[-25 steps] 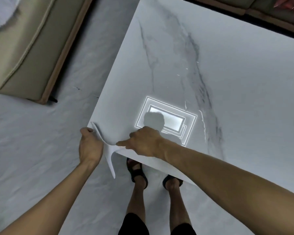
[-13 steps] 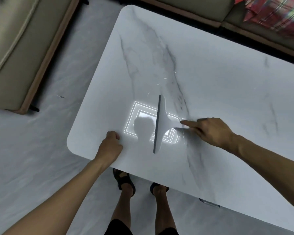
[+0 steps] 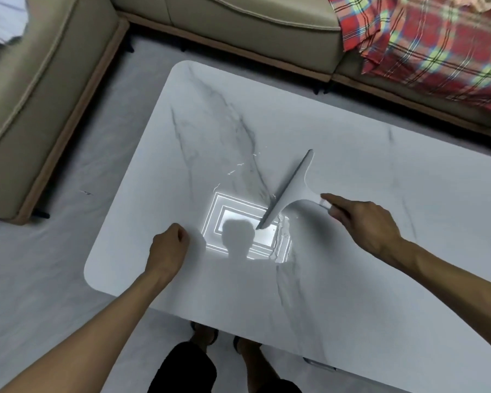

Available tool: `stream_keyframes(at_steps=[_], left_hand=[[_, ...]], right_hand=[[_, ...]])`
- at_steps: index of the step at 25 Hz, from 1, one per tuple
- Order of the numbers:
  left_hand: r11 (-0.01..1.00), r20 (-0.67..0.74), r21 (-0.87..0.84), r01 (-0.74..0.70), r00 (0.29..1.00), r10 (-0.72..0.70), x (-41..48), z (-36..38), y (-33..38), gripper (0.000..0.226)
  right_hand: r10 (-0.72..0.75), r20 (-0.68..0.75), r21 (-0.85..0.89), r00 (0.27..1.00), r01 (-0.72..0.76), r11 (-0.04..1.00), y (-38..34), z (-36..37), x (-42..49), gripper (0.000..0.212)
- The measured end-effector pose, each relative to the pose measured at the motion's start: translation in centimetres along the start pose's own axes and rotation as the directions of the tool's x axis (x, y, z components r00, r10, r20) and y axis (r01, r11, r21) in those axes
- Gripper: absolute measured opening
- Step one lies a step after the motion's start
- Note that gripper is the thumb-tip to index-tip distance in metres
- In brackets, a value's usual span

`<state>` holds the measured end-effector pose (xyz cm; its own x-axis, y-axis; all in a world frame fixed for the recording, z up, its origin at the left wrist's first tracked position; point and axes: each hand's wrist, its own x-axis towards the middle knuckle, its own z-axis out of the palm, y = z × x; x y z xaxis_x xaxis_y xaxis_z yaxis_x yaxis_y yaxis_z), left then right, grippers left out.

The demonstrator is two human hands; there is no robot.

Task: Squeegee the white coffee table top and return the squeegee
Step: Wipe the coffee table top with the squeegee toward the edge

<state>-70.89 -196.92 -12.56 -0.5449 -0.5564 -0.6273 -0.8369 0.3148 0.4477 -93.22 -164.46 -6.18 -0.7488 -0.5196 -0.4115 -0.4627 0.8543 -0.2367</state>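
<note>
White grey-veined coffee table (image 3: 352, 265), white squeegee (image 3: 294, 188), beige sofa (image 3: 253, 26), red-green plaid cloth (image 3: 437, 38).

Squeegee (image 3: 291, 188) moved rightward, blade now angled diagonally.

No text, label, brand or number can be read anywhere. The squeegee (image 3: 291, 188) and the coffee table (image 3: 352, 279) both show plain, unmarked surfaces.

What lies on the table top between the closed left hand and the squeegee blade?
In the head view, only bare table top separates the left hand from the squeegee, bearing a ceiling-light reflection and the person's head shadow.
</note>
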Motion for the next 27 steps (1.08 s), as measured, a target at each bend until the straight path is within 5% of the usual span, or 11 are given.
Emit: stream_keyframes(at_steps=[5, 7, 9, 14, 22, 27], left_hand=[[0.991, -0.106, 0.114, -0.071, 0.991, 0.084, 4.4, -0.4, 1.9, 0.017], [0.997, -0.112, 0.019, -0.071, 0.991, 0.073, 6.6, -0.2, 3.0, 0.004], [0.992, -0.113, -0.035, -0.124, 0.986, 0.119, 9.0, -0.1, 4.1, 0.023], [0.993, 0.086, 0.101, -0.062, 0.995, 0.054, 13.7, 0.7, 5.3, 0.031], [0.975, 0.237, 0.22, -0.023, 0.971, -0.03, 15.0, 0.9, 6.4, 0.044], [0.944, 0.247, 0.329, -0.04, 0.968, -0.045, 15.3, 1.4, 6.2, 0.07]], right_hand=[[0.119, 0.016, 0.377, 0.993, -0.116, 0.919, -5.0, -1.5, 10.0, 0.032], [0.133, -0.041, 0.355, 0.99, -0.11, 0.928, -7.0, -1.9, 15.2, 0.032], [0.153, -0.12, 0.297, 0.981, -0.112, 0.948, -8.8, -2.8, 21.6, 0.027], [0.156, -0.107, 0.228, 0.982, -0.129, 0.965, -11.2, -4.0, 32.1, 0.019], [0.12, -0.028, 0.086, 0.992, -0.117, 0.989, -4.9, -1.2, 20.7, 0.04], [0.267, 0.138, 0.043, 0.954, -0.275, 0.961, -1.0, -0.8, 9.8, 0.044]])
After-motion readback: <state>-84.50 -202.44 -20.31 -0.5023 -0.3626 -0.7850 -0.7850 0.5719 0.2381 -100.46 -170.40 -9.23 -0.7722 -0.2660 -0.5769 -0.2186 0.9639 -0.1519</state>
